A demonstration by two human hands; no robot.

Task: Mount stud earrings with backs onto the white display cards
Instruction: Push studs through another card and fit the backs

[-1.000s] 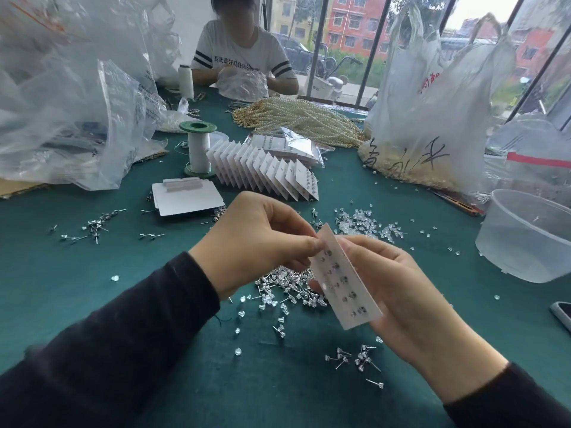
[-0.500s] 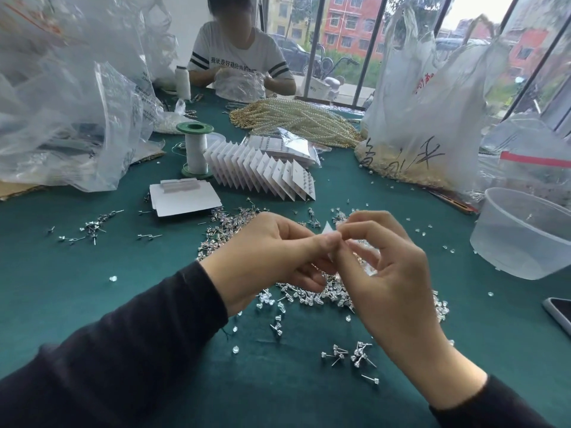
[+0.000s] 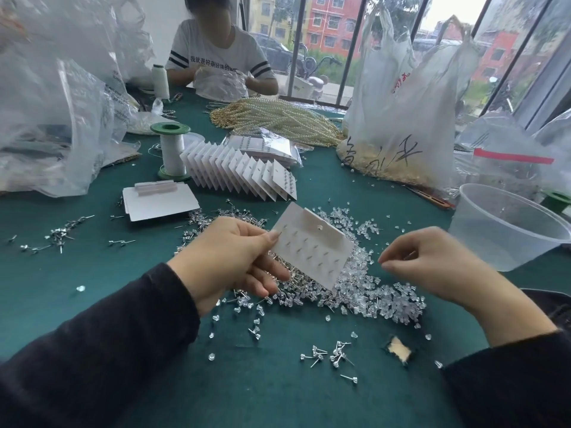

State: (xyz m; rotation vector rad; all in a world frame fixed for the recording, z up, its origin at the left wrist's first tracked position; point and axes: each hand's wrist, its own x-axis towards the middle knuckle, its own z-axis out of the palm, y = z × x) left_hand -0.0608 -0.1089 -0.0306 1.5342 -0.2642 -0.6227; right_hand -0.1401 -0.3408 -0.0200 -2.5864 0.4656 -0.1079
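Left hand [image 3: 228, 257] is up in front, its dark sleeve angling in from the near left. It pinches the white display card [image 3: 312, 248] by the left edge, thumb on the upper face, fingers [image 3: 268, 271] curled beneath. The card hangs tilted above the bench [image 3: 92, 288], right over the heap of clear backs [image 3: 380, 295], and rows of thin posts show on the face turned to the camera. Over on the right, the right hand [image 3: 438, 267] hovers apart from the card, knuckles up, fingers curled in, thumb and forefinger tips drawn together. Whether they nip anything tiny, there's no telling. Loose stud earrings [image 3: 327, 355] lie scattered near. Farther off stands a fanned row of cards [image 3: 244, 171], and at far right a clear plastic tub [image 3: 506, 230].
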